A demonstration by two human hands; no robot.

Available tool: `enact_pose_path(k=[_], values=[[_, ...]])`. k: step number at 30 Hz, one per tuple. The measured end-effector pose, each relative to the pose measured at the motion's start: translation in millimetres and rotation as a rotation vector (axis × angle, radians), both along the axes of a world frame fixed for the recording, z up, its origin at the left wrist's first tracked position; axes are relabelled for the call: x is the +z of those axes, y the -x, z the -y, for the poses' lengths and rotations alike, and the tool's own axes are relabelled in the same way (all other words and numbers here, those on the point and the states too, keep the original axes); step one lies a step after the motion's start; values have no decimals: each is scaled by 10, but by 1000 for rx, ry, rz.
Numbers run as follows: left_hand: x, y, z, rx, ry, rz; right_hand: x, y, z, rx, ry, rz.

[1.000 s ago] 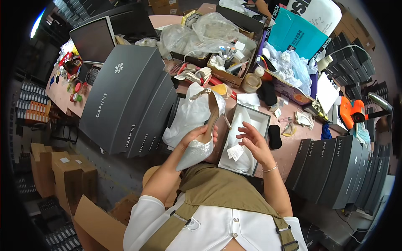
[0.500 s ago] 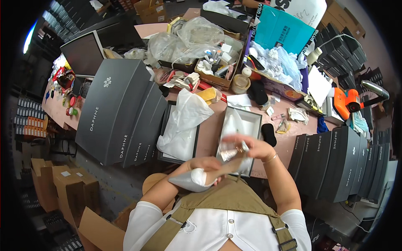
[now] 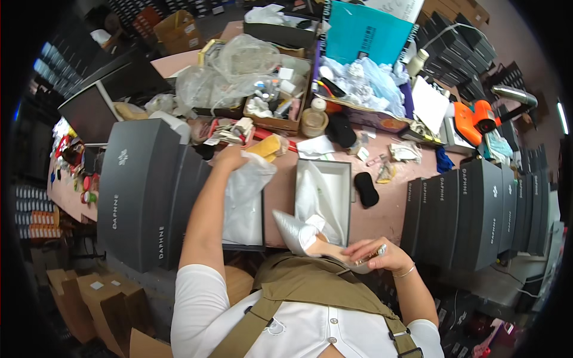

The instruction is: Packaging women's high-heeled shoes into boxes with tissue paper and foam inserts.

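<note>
A silver pointed-toe heeled shoe (image 3: 292,232) is held low in front of my apron, its toe turned to the far left. White stuffing fills its toe. My right hand (image 3: 376,255) is closed around the heel end. My left hand (image 3: 231,158) reaches out to the far end of the left open shoebox (image 3: 264,209), beside the white tissue paper (image 3: 245,191); its fingers are not clearly visible. Just beyond it lie several small pale items (image 3: 230,131) and a yellow cloth (image 3: 267,148). A second open shoebox (image 3: 348,197) with white tissue stands right of it.
Stacked dark grey shoeboxes flank me on the left (image 3: 140,191) and right (image 3: 471,209). Farther back are a carton of small bottles (image 3: 271,124), a purple box (image 3: 382,119) of crumpled tissue and an orange heat gun (image 3: 471,122). A black pad (image 3: 366,190) lies near the right box.
My left hand has let go of the shoe and stretched forward to the far end of the left box. The shoe, now in my right hand alone, has shifted right. The view has tilted.
</note>
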State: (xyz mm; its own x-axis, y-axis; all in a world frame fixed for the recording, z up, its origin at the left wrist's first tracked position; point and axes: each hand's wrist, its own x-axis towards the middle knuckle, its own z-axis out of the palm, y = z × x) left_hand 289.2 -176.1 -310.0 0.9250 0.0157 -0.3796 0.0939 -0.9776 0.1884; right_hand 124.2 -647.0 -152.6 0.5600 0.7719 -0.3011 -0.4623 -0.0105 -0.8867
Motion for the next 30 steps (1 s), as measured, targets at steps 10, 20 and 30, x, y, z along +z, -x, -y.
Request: enact_pose_path(k=[10,20,30], values=[[1361,1061,603,319,532,331,-659,88,65,-810,-1088,-848],[1551,1638,1275,114,513,485,-791,216,111,-542,-1063,-858],[1800,1922,1520,-111,839,414,-264,638,-321,-429,-614,-717]])
